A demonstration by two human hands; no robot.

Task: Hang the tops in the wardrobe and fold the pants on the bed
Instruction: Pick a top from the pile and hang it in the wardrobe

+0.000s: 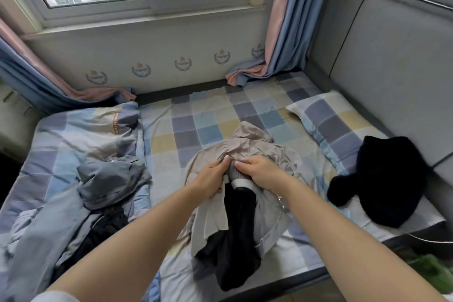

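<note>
Two bare forearms reach in from the near edge toward the middle of the bed (196, 115). The left hand (210, 180) and right hand (262, 173) sit close together, fingers (224, 160) curled and pinching the gathered collar of a beige-grey jacket (247, 147). Just under the hands a grey ribbed neck with a white band shows, and below it a black garment (235, 247) lies inside the open jacket, whose zipper edge runs down the right side. Left of the hands lies a crumpled grey-blue garment (110, 179) on a checked quilt (73, 135). Right of them a black top (382, 179) rests against a checked pillow (331, 117). No writing is legible.
</note>
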